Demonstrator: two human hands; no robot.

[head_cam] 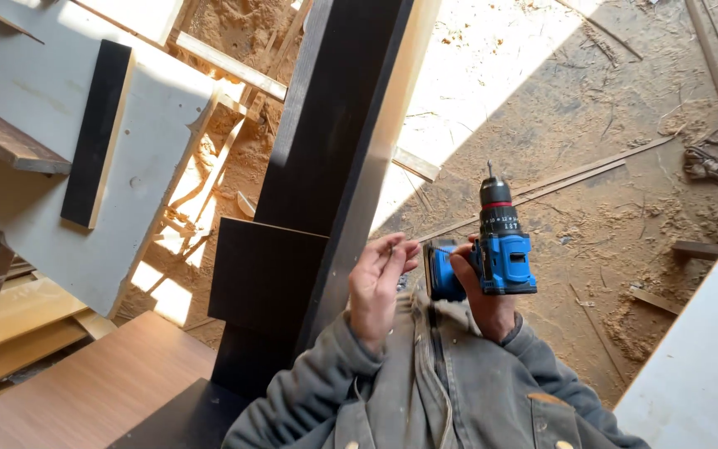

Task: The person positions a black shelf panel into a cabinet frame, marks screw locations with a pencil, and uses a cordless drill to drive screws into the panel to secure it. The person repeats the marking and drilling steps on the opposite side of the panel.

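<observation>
My right hand (482, 301) grips the handle of a blue and black cordless drill (502, 241), whose bit points up and away from me. Just left of it, my left hand (378, 287) is raised palm-in, its fingertips pinched on a small thin dark screw (391, 246). Both hands sit in front of my grey jacket (425, 391). A long dark board (334, 116) stands on edge directly left of my left hand. A shorter dark panel (263, 274) lies against the board's lower part.
A white panel (155, 125) carrying a narrow dark strip (97, 133) lies at the left. A brown wooden board (97, 391) is at the bottom left, another white panel (708, 366) at the bottom right. The floor (608, 208) is covered in sawdust, thin wood strips and offcuts.
</observation>
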